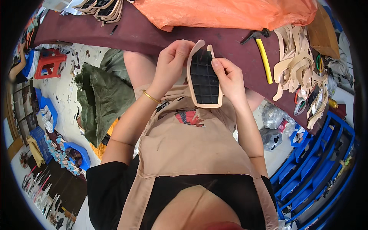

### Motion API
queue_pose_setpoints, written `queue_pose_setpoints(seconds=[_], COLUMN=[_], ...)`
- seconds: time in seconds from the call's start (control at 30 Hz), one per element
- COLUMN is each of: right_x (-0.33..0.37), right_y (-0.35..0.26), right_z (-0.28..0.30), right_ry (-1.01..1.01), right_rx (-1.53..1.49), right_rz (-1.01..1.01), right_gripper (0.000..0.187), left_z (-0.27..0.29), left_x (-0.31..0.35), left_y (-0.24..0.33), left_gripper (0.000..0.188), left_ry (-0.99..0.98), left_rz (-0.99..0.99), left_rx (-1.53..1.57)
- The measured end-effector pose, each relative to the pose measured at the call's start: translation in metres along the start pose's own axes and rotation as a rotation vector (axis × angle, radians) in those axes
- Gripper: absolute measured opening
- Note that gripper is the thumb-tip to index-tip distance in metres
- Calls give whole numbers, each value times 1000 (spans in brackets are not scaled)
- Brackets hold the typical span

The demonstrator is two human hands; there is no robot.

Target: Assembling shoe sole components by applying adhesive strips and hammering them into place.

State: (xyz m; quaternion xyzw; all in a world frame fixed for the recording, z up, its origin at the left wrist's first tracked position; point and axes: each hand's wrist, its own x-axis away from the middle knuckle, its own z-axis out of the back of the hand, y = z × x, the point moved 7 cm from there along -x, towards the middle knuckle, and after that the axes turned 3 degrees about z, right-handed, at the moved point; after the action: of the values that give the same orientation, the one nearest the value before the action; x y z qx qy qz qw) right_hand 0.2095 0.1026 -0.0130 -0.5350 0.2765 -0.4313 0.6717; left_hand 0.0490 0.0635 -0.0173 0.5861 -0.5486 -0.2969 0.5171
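Between my hands, above my lap, is a black quilted insole-shaped piece with a beige strip bordering its edge. At the upper left of the piece, my left hand is closed, thumb against the fingers, on the beige strip, whose end curls upward. My right hand pinches the piece's right edge between thumb and fingers. Another short end of the strip stands up near my right thumb. My left fingertips are partly hidden behind the strip.
A maroon-covered table lies ahead, bearing an orange plastic sheet, a yellow-handled hammer, beige strips and stacked bordered pieces. Scissors lie at the table's right edge. A blue rack stands right, a red stool left.
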Motion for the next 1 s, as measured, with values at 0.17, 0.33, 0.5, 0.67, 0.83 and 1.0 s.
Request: queue_pose_setpoints(seconds=[0.17, 0.33, 0.5, 0.67, 0.83, 1.0], right_x=[0, 0, 4, 5, -6, -33], right_y=[-10, 8, 35, 21, 38, 55], right_z=[-6, -18, -21, -15, 8, 61], right_ry=[18, -138, 62, -151, 196, 377], right_rx=[-60, -401, -628, -752, -552, -1], right_rz=[126, -193, -241, -337, -179, 74], right_gripper=[25, 20, 17, 23, 18, 18], left_z=[-2, -19, -26, -21, -24, -39], left_x=[5, 7, 4, 3, -11, 26], left_y=[3, 5, -3, -14, -41, -74], left_gripper=[23, 21, 18, 22, 29, 35], left_ry=[14, -49, -78, -58, -77, -281], left_rz=[-149, -190, -191, -109, 156, 650], left_rx=[-469, -537, -554, -466, -94, 154])
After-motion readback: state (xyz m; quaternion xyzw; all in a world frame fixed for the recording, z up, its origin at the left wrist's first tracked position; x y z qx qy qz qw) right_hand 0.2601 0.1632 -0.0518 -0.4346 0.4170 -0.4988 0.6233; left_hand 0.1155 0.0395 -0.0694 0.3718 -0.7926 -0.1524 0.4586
